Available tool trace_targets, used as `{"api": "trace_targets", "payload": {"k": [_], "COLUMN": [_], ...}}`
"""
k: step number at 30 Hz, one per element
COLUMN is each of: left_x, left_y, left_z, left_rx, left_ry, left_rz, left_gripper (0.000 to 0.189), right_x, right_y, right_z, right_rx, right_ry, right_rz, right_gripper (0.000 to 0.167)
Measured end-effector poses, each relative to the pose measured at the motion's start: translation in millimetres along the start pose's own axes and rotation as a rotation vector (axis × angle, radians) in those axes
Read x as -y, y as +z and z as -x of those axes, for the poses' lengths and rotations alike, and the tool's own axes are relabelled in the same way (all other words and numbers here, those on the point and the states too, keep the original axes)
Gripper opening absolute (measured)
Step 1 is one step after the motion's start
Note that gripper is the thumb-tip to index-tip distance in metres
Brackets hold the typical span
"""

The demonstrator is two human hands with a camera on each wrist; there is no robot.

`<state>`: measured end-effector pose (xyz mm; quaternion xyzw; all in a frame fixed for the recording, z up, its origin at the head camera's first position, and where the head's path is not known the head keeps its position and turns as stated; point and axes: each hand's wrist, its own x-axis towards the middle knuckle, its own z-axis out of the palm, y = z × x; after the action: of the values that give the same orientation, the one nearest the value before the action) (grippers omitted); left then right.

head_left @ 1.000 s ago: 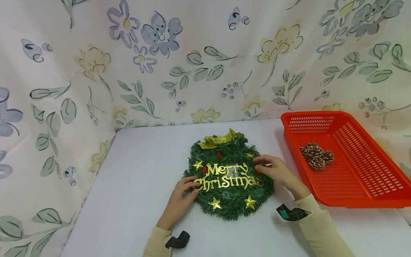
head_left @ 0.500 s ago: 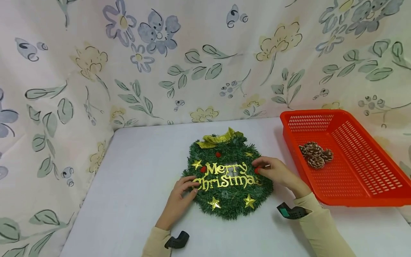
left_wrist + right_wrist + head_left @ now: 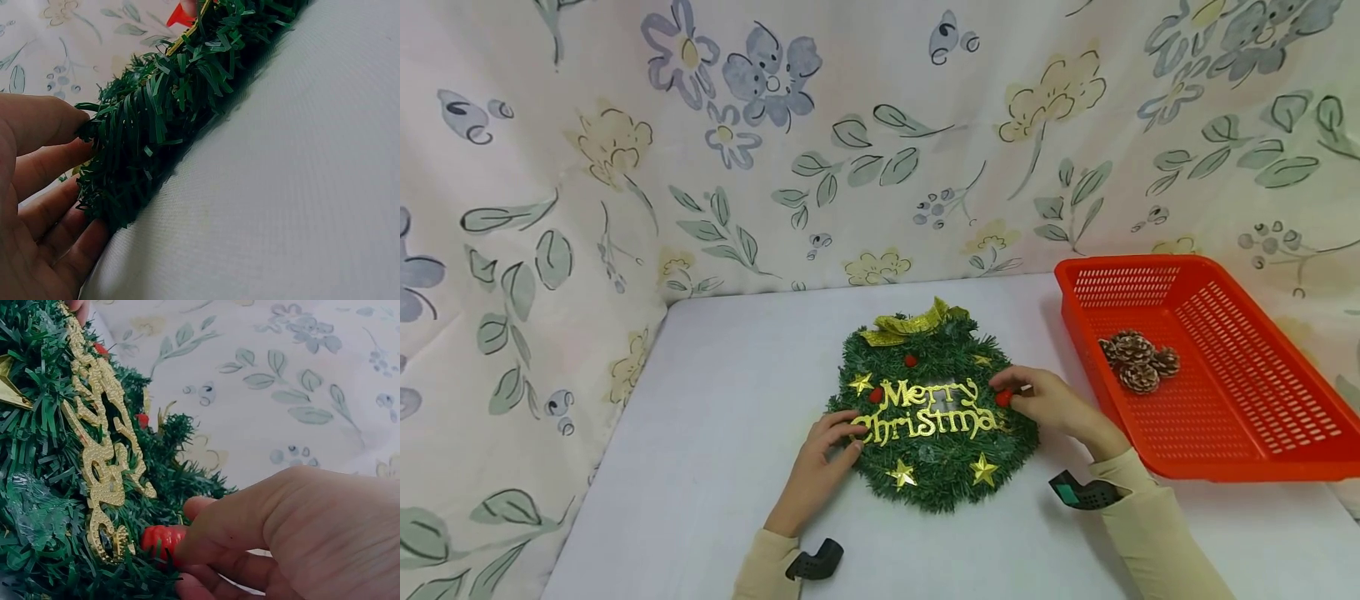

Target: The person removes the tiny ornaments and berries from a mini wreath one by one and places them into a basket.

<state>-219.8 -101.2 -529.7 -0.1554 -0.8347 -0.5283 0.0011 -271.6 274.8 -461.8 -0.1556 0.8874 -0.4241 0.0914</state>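
A green Christmas wreath (image 3: 936,483) lies on the white table, with gold "Merry Christmas" lettering (image 3: 917,427) across its middle. My left hand (image 3: 818,471) holds its left edge; thumb and fingers touch the green tinsel (image 3: 156,125) in the left wrist view. At the right side, my right hand (image 3: 1051,408) pinches a red berry ornament (image 3: 161,541) between thumb and finger, beside the end of the lettering. Whether the berry is attached to the wreath cannot be told. Gold stars (image 3: 983,470) and other red berries (image 3: 876,395) sit in the tinsel, and a gold bow (image 3: 910,327) tops it.
To the right stands a red plastic basket (image 3: 1247,417) with several pine cones (image 3: 1135,358) in its left part. A flowered curtain (image 3: 880,100) hangs behind and to the left. White tabletop (image 3: 722,383) spreads left of the wreath.
The right hand's fingertips and the red berry have shifted slightly to the right, so more of the berry shows. The left hand stays in place on the wreath.
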Motion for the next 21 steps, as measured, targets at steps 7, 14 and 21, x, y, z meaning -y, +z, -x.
{"api": "trace_targets", "payload": {"k": [7,14,21], "left_x": [0.0,-0.6,-0.1], "left_y": [0.1,0.6,0.4], "left_z": [0.2,-0.6,-0.7], "left_rx": [-0.003,-0.001,-0.005], "left_ry": [-0.004,-0.018,-0.027], "left_rz": [0.006,0.016,0.013], "left_gripper": [0.023,0.022,0.021], "right_x": [1.6,1.4,1.3], "right_y": [1.2,1.2,1.6], "right_z": [-1.2,-0.5,0.3], "right_rx": [-0.024,0.007,0.036], "right_ry": [0.017,0.030,0.016], "right_rz": [0.011,-0.007,0.000], "right_gripper": [0.026,0.023,0.025]}}
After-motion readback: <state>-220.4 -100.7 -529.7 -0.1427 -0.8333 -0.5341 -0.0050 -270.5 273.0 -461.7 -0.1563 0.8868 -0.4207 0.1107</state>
